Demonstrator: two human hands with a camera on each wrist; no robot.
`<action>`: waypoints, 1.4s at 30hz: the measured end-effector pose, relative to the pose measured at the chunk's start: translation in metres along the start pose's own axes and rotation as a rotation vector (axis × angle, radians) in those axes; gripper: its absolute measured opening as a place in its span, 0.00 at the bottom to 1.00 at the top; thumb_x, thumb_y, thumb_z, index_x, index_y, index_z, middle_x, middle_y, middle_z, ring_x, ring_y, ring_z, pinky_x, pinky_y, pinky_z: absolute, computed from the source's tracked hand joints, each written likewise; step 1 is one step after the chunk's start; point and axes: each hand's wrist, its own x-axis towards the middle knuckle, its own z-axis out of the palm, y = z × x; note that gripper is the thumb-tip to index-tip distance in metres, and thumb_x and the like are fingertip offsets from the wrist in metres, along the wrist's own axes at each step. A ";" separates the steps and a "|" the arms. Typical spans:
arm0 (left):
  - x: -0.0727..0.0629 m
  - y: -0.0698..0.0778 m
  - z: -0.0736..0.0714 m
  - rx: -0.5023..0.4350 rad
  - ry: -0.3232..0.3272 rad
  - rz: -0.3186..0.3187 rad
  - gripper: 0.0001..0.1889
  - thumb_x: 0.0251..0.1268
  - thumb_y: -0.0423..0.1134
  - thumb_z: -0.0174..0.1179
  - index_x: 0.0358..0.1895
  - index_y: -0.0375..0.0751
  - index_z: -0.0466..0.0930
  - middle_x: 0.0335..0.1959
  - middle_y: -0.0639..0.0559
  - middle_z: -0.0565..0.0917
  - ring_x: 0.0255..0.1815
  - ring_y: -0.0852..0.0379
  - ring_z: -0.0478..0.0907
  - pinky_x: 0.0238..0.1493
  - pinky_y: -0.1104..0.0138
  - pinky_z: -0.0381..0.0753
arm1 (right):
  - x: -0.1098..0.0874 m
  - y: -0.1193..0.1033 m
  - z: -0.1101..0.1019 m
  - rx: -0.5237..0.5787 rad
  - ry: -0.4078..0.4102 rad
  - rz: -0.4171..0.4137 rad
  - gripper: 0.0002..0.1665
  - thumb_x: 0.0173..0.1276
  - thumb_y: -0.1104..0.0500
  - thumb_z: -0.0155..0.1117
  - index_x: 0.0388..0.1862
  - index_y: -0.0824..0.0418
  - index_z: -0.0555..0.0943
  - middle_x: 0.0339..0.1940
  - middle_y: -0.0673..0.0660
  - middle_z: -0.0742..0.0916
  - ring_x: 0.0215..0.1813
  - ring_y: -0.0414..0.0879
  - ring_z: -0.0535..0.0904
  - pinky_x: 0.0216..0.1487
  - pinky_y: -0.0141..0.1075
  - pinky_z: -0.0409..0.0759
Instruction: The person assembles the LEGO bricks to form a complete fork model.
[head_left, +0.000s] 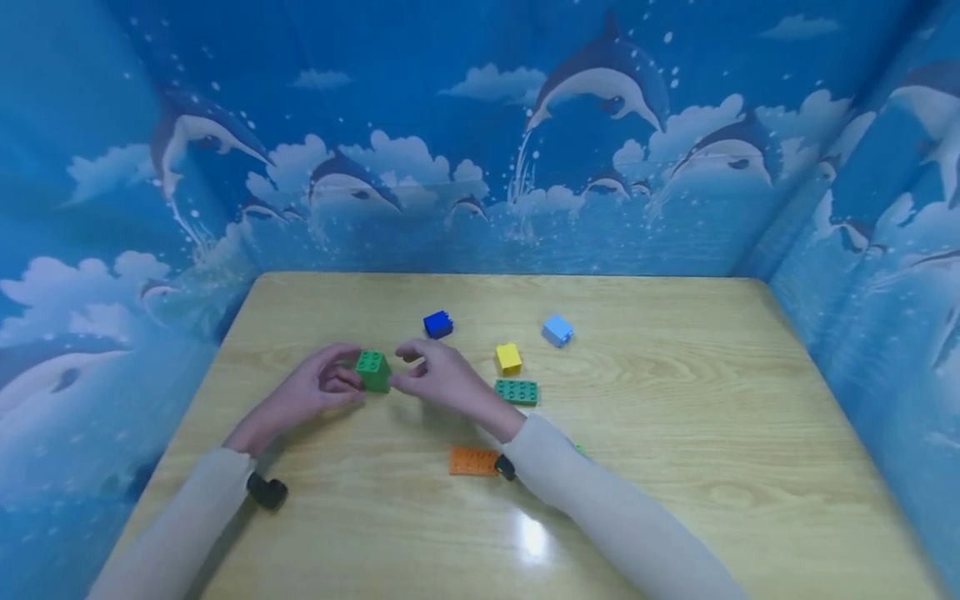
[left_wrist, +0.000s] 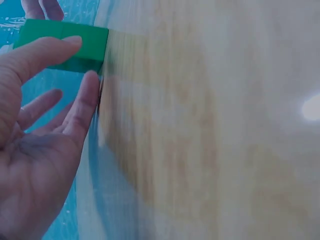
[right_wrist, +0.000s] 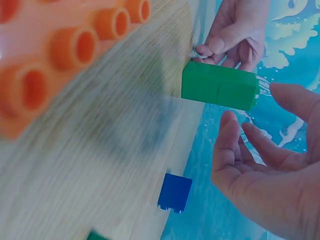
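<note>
Upright on the table stands a stack of two green toy bricks point(head_left: 375, 372), its studs on top and a seam halfway up. My left hand point(head_left: 322, 383) is at the stack's left side. In the left wrist view its thumb and one finger overlap the green stack, loosely spread; whether they touch it I cannot tell. On the opposite side, my right hand point(head_left: 442, 375) has thumb and fingers parted, bent a little, with nothing between them. A small gap separates the right fingertips point(right_wrist: 228, 117) from the bricks in the right wrist view.
On the wooden table point(head_left: 675, 392) lie a dark blue brick point(head_left: 438, 324), a light blue brick point(head_left: 557, 331), a yellow brick point(head_left: 508, 358) and a flat green brick point(head_left: 516, 392). An orange brick point(head_left: 472, 461) lies partly under the right wrist. Dolphin-print curtains point(head_left: 465, 125) surround the table.
</note>
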 end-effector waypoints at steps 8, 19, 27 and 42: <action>-0.024 0.008 0.008 0.156 0.091 0.014 0.16 0.74 0.38 0.73 0.57 0.35 0.80 0.44 0.42 0.83 0.41 0.49 0.81 0.40 0.65 0.83 | -0.025 0.007 -0.024 0.065 0.073 -0.106 0.19 0.84 0.58 0.66 0.69 0.60 0.83 0.64 0.59 0.87 0.58 0.47 0.85 0.54 0.38 0.86; -0.039 0.035 0.029 0.230 -0.025 -0.030 0.08 0.79 0.44 0.69 0.48 0.43 0.86 0.39 0.49 0.85 0.40 0.49 0.81 0.39 0.63 0.82 | -0.071 0.026 -0.059 0.102 0.155 -0.116 0.14 0.84 0.58 0.66 0.63 0.58 0.86 0.55 0.53 0.90 0.53 0.56 0.87 0.52 0.47 0.88; -0.041 0.044 0.058 0.264 -0.060 -0.039 0.12 0.78 0.46 0.69 0.55 0.45 0.85 0.46 0.53 0.85 0.48 0.52 0.81 0.49 0.59 0.82 | -0.106 0.047 -0.075 0.024 0.203 -0.083 0.13 0.81 0.59 0.68 0.59 0.59 0.89 0.55 0.55 0.88 0.54 0.49 0.84 0.52 0.40 0.86; -0.033 0.066 0.115 0.250 -0.098 -0.044 0.33 0.71 0.51 0.75 0.74 0.48 0.75 0.56 0.51 0.79 0.42 0.53 0.78 0.37 0.62 0.82 | -0.172 0.096 -0.095 -0.140 0.225 -0.043 0.14 0.74 0.60 0.76 0.56 0.59 0.88 0.48 0.52 0.86 0.47 0.48 0.80 0.50 0.37 0.84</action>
